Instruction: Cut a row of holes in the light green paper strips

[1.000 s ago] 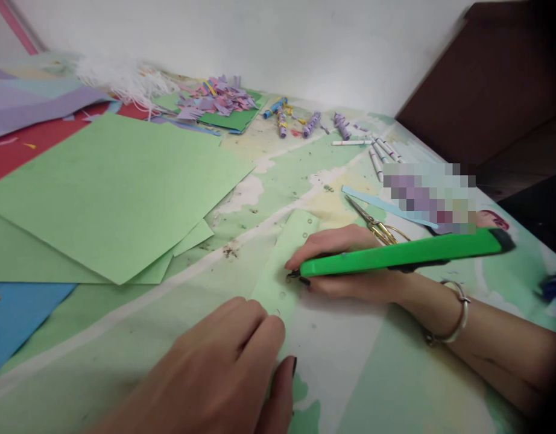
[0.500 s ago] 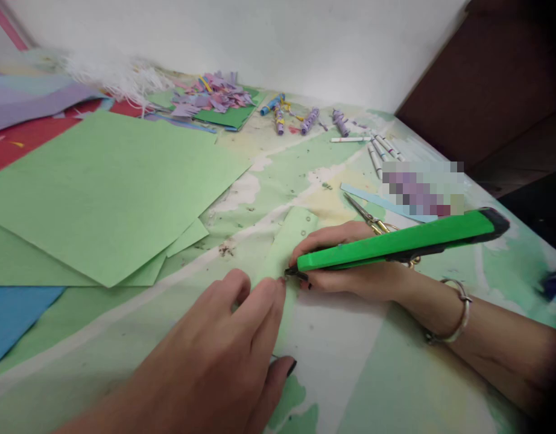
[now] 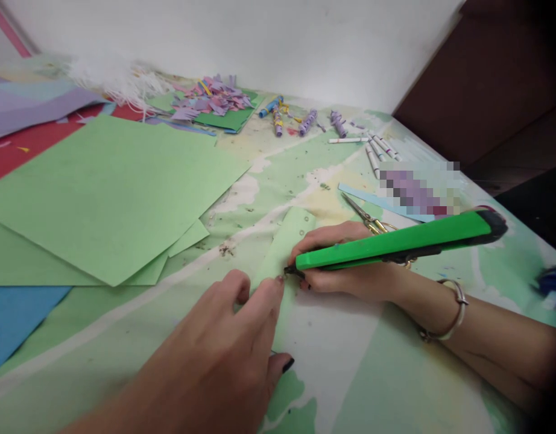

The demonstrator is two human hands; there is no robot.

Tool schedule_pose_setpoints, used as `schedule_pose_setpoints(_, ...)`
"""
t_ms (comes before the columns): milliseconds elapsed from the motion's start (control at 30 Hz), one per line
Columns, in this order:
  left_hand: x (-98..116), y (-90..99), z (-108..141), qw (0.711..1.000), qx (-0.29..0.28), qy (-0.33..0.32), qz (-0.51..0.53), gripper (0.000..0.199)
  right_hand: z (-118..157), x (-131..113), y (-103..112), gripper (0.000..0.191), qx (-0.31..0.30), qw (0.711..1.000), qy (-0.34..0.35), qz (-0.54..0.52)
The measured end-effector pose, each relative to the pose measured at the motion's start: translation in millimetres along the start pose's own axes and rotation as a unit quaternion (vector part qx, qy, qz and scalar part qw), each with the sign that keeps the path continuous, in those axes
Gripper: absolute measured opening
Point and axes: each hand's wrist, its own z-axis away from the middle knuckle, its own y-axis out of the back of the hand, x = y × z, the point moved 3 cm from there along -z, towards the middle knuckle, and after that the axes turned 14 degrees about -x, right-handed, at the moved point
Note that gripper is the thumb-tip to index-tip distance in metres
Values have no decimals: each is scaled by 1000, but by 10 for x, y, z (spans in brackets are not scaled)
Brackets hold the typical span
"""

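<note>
A narrow light green paper strip (image 3: 296,222) lies flat on the patterned cloth, with small ring marks near its far end. My left hand (image 3: 233,337) bends over the strip, fingertips pressing it down and the dark-nailed thumb at its near end. In my right hand (image 3: 345,265) is a green utility knife (image 3: 395,240) with black ends, gripped like a pen. Its dark tip meets the strip right beside my left index fingertip; the blade is too small to make out. Gold-handled scissors (image 3: 366,215) lie just beyond my right hand, partly covered by it.
Large light green sheets (image 3: 124,199) overlap at left, near a blue sheet (image 3: 25,319). At the back are shredded white paper (image 3: 119,78), purple-pink scraps (image 3: 219,96) and several rolled paper tubes (image 3: 308,122). White markers (image 3: 382,147) and a pale blue strip (image 3: 382,203) lie at right.
The view has shifted slightly. Both hands stay at almost the same spot on the strip, with the knife tip still beside my left index finger.
</note>
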Motion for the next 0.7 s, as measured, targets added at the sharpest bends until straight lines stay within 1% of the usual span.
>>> schedule_pose_setpoints(100, -34, 0, 40, 996, -6, 82, -15, 50, 2, -26, -13, 20, 37, 998, 17, 40)
schedule_pose_setpoints(133, -32, -7, 61, 994, -5, 102, -28, 55, 2, -34, -18, 21, 44, 997, 27, 49)
schedule_pose_setpoints(167, -17, -14, 84, 993, 5, 107, -43, 57, 0, -41, -22, 21, 46, 997, 38, 53)
schedule_pose_setpoints(233, 51, -41, 135, 994, 31, 82, -62, 54, -6, -50, -28, 20, 31, 996, 64, 49)
schedule_pose_setpoints(267, 92, -47, 165, 994, 62, 67, -64, 50, -8, -52, -29, 19, 19, 996, 75, 42)
schedule_pose_setpoints(333, 147, -68, 217, 992, 102, 71, -36, 44, -12, -53, -22, 19, 2, 995, 91, 28)
schedule_pose_setpoints(400, 192, -88, 242, 991, 114, 64, -11, 41, -15, -53, -12, 19, -7, 995, 93, 24)
schedule_pose_setpoints(467, 223, -95, 246, 991, 123, 56, -6, 41, -19, -52, -7, 19, -10, 996, 81, 34)
schedule_pose_setpoints(567, 262, -99, 243, 990, 136, 42, -17, 22, -19, -45, -7, 21, -9, 997, 68, 36)
schedule_pose_setpoints(600, 274, -101, 242, 989, 139, 37, -18, 21, -17, -39, -9, 22, -10, 997, 70, 31)
schedule_pose_setpoints(667, 282, -97, 238, 989, 143, 32, -20, 28, -9, -17, -14, 22, -13, 997, 80, 19)
schedule_pose_setpoints(700, 271, -84, 231, 989, 146, 27, -13, 27, -4, -3, -17, 23, -17, 996, 86, 12)
